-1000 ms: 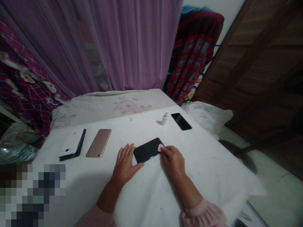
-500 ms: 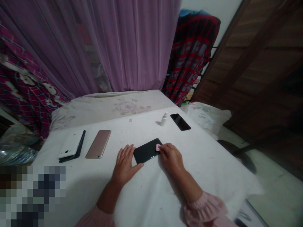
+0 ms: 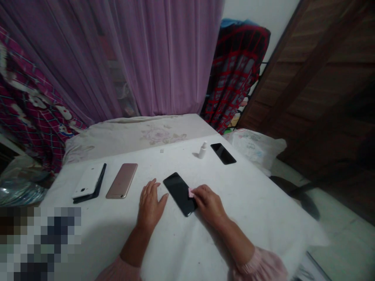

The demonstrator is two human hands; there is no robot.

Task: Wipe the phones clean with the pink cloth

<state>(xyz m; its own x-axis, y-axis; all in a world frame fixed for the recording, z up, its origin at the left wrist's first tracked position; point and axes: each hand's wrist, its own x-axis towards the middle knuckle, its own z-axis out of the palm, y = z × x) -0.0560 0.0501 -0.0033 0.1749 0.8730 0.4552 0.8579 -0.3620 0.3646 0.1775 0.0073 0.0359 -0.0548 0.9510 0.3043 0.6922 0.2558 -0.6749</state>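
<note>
A black smartphone [image 3: 179, 192] lies flat on the white cloth in front of me, turned at a slant with its far end to the left. My right hand [image 3: 208, 203] pinches a small pink cloth [image 3: 191, 193] against the phone's right edge. Just left of the phone, my left hand [image 3: 151, 203] hovers or rests with fingers apart, holding nothing and not touching the phone. A rose-gold phone [image 3: 122, 180] lies back up further left. Beside it, a white phone [image 3: 88, 180] rests on top of a dark one [image 3: 101, 183].
A small white spray bottle [image 3: 202, 150] stands behind the phone, near another black phone [image 3: 223, 153] at the right edge. A tiny pale square [image 3: 161, 151] lies at the back. Purple curtains [image 3: 170, 58] hang behind the table; a white plastic bag [image 3: 254, 146] is to the right.
The black phone has been turned from pointing up-right to pointing up-left. My left hand has come off it and moved slightly left. My right hand with the pink cloth has shifted a little nearer.
</note>
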